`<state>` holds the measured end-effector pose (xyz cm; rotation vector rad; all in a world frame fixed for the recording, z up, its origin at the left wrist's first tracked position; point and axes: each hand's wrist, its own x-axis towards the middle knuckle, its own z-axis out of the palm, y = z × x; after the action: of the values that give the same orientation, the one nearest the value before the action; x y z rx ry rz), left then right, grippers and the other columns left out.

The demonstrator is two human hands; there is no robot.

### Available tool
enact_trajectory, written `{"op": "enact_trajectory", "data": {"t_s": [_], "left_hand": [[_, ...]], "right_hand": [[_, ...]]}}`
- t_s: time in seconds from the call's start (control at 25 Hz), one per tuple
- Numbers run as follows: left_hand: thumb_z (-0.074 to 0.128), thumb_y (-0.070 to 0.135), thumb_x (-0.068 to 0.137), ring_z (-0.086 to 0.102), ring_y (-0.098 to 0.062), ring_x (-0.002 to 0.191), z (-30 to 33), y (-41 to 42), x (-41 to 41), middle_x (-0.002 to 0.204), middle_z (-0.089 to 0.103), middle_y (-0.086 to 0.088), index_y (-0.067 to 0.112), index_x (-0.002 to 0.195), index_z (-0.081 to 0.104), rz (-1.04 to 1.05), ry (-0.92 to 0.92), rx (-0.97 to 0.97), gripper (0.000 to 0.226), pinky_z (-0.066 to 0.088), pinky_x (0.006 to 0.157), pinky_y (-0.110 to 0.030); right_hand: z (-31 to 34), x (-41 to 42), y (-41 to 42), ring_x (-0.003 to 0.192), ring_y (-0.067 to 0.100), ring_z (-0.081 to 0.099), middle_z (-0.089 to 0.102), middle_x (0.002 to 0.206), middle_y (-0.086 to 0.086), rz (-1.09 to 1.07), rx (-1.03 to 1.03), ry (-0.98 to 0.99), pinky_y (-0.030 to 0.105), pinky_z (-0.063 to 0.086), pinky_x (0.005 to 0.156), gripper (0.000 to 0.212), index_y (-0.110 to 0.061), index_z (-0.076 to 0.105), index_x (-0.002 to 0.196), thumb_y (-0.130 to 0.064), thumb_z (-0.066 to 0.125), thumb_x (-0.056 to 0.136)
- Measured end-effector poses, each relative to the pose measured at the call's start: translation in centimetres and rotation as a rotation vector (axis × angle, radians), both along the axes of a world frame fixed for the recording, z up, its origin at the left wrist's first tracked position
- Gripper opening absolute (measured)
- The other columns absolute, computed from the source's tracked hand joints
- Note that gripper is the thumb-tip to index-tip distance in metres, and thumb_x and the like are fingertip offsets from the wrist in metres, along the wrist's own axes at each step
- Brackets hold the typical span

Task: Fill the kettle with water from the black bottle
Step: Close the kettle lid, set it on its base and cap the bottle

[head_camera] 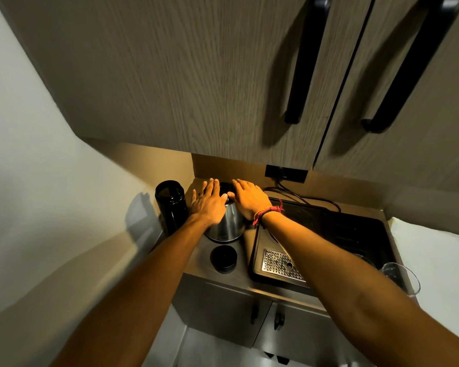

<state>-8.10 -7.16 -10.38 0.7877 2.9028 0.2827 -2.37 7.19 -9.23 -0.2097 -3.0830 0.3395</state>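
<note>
A steel kettle (227, 226) stands on the counter near the back left corner. Both hands hover flat over its top, fingers spread. My left hand (206, 202) covers the kettle's left side and my right hand (248, 201), with a red thread at the wrist, covers its right side; neither grips anything. The kettle's dark top shows between them. The black bottle (170, 207) stands upright and uncapped just left of the kettle. Its black cap (223, 259) lies on the counter in front of the kettle.
A black tray (329, 234) with a perforated steel drain plate (280, 263) fills the counter's right side. A clear glass (400, 278) stands at the right front edge. A cable runs from a wall socket (285, 173). Overhead cabinets hang close above.
</note>
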Motion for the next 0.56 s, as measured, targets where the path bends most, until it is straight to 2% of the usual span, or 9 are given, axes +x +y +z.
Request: {"op": "enact_trajectory", "data": {"t_s": [0.04,0.12,0.2,0.28,0.36,0.4,0.48,0.52,0.56], "left_hand": [[0.028,0.042,0.104,0.006,-0.027,0.152,-0.4,-0.3,0.7,0.166,0.005,-0.011,0.008,0.157,0.003,-0.001,0.078,0.038,0.067,0.011,0.121,-0.049],[0.042,0.035,0.102,0.021,-0.029,0.148,-1.9,-1.1,3.0,0.163,0.017,-0.015,0.006,0.156,0.011,-0.032,0.258,0.179,0.069,0.022,0.118,-0.046],[0.049,0.025,0.097,0.024,-0.027,0.146,-4.0,-2.7,5.6,0.161,0.023,-0.017,0.004,0.155,0.017,-0.089,0.339,0.281,0.069,0.024,0.118,-0.044],[0.048,0.018,0.093,0.03,-0.03,0.145,-6.5,-5.1,7.4,0.158,0.03,-0.02,0.0,0.153,0.023,-0.146,0.367,0.25,0.068,0.026,0.119,-0.046],[0.053,0.014,0.092,0.045,-0.033,0.136,-8.5,-7.6,8.6,0.148,0.045,-0.021,-0.002,0.149,0.035,-0.157,0.333,0.235,0.061,0.038,0.113,-0.046],[0.056,0.013,0.092,0.053,-0.032,0.128,-9.2,-8.7,9.2,0.14,0.053,-0.019,-0.001,0.144,0.043,-0.151,0.308,0.233,0.056,0.045,0.106,-0.043],[0.066,0.014,0.088,0.066,-0.026,0.101,-10.1,-10.6,10.5,0.113,0.065,-0.012,0.002,0.123,0.062,-0.13,0.263,0.203,0.037,0.054,0.08,-0.031],[0.072,0.014,0.084,0.066,-0.024,0.087,-10.2,-11.4,10.9,0.099,0.065,-0.009,0.005,0.108,0.066,-0.122,0.265,0.167,0.026,0.051,0.068,-0.027],[0.074,0.013,0.08,0.066,-0.025,0.08,-10.4,-12.3,11.0,0.091,0.063,-0.009,0.008,0.098,0.067,-0.097,0.265,0.115,0.02,0.05,0.063,-0.027]], "right_hand": [[0.0,0.6,-0.2,0.141,0.034,0.04,0.039,0.156,0.016,0.04,0.072,0.12,0.047,0.036,0.115,0.056,-0.006,0.039,0.149,-0.039,0.033,0.104],[-1.0,2.2,-1.1,0.116,0.034,0.054,0.053,0.135,0.018,0.173,0.256,0.398,0.044,0.046,0.093,0.045,-0.005,0.055,0.13,-0.035,0.042,0.099],[-3.0,4.0,-2.3,0.092,0.029,0.054,0.057,0.111,0.011,0.346,0.322,0.463,0.041,0.045,0.074,0.035,-0.011,0.058,0.111,-0.039,0.044,0.096],[-5.3,5.6,-3.7,0.089,0.027,0.055,0.057,0.105,0.008,0.438,0.289,0.256,0.04,0.048,0.071,0.039,-0.012,0.059,0.108,-0.045,0.042,0.095],[-7.3,6.8,-4.7,0.099,0.029,0.057,0.054,0.118,0.01,0.422,0.234,-0.005,0.042,0.052,0.077,0.056,-0.013,0.054,0.125,-0.057,0.043,0.092],[-8.1,7.3,-5.3,0.106,0.031,0.057,0.05,0.127,0.01,0.412,0.21,-0.139,0.045,0.053,0.082,0.066,-0.016,0.046,0.136,-0.062,0.044,0.09],[-9.1,7.7,-6.2,0.114,0.035,0.055,0.04,0.138,0.012,0.393,0.175,-0.325,0.049,0.055,0.087,0.076,-0.021,0.032,0.148,-0.06,0.055,0.086],[-9.0,7.6,-6.5,0.115,0.036,0.054,0.039,0.137,0.013,0.376,0.144,-0.343,0.05,0.056,0.086,0.076,-0.021,0.031,0.148,-0.054,0.061,0.085],[-8.4,7.2,-6.9,0.115,0.036,0.054,0.039,0.135,0.014,0.366,0.1,-0.307,0.049,0.057,0.085,0.075,-0.02,0.033,0.146,-0.05,0.064,0.084]]}}
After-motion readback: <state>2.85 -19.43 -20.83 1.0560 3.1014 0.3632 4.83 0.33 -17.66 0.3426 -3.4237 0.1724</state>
